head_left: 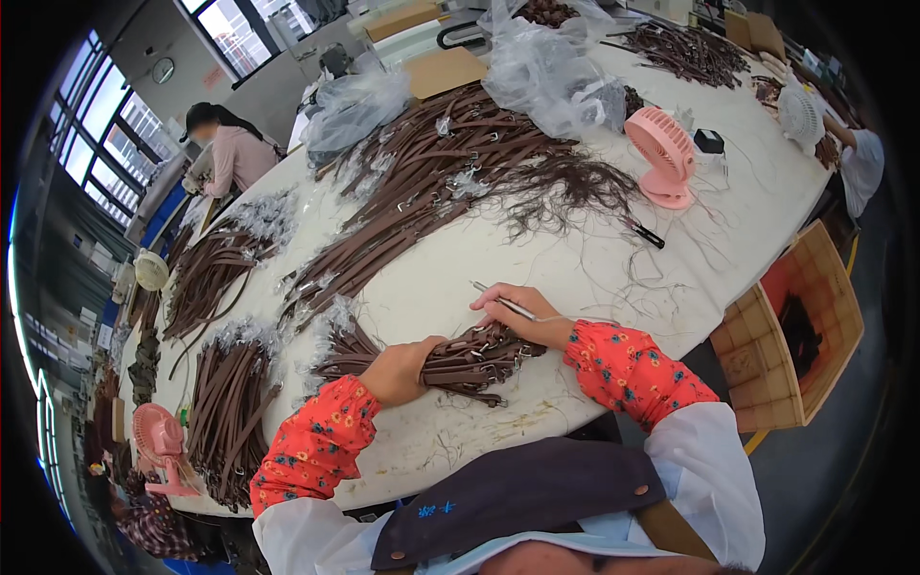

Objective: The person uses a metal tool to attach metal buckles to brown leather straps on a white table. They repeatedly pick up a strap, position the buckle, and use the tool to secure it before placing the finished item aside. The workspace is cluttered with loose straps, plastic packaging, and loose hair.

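Observation:
My left hand [398, 372] is wrapped round a bundle of thin brown belts [470, 366] with silver buckles, low over the near part of the white table. The buckle ends fan out to the right of my fist, and the other ends run out to its left beside some clear plastic wrap [331, 326]. My right hand [533, 316] grips a slim silver pen-like tool [516, 308], its tip pointing up and left. The fingers of that hand rest at the upper edge of the bundle; whether they also pinch a belt is hidden.
A large heap of brown belts [412, 192] lies ahead, with more bundles [228, 417] at left. Dark loose threads [565, 187], a black-handled tool [648, 235] and a pink fan [661, 158] are at right. A tan bin [757, 369] stands off the table's right edge.

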{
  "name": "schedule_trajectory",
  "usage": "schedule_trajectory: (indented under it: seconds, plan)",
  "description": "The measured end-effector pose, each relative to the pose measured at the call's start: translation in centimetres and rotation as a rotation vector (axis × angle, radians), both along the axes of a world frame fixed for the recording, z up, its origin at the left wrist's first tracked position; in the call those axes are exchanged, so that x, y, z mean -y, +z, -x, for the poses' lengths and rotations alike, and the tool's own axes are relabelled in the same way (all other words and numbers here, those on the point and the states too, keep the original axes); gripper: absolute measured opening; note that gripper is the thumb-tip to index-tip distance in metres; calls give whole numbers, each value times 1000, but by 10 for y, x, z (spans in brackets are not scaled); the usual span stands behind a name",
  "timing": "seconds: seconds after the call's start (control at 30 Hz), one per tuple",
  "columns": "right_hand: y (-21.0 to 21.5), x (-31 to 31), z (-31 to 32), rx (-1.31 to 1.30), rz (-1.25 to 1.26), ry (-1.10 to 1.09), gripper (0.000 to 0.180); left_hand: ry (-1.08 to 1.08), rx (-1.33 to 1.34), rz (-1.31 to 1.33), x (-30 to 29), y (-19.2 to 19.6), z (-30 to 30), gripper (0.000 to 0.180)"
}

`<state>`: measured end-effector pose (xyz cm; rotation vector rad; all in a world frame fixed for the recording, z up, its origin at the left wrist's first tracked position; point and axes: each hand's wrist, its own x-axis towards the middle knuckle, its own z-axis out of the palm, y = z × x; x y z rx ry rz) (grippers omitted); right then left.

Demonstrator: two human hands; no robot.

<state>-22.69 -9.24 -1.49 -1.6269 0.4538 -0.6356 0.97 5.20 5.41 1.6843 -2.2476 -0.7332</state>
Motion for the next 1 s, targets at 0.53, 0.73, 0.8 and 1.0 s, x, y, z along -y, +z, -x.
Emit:
schedule_trajectory:
  seconds: [0.53, 0.73, 0.8, 1.0]
  plan:
    - [-2, 49, 15, 302, -185, -550, 27, 535, -356, 627, 4, 81, -88, 53]
    - [2, 45, 20, 212, -109, -522, 29, 628, -1002, 851, -10, 174, -79, 32]
    - [4, 45, 17, 221, -106, -515, 29, 648, -1102, 908, -9, 167, -84, 26]
    - [2, 47, 19, 219, -128, -531, 32, 720, -1174, 819, 37, 139, -39, 28]
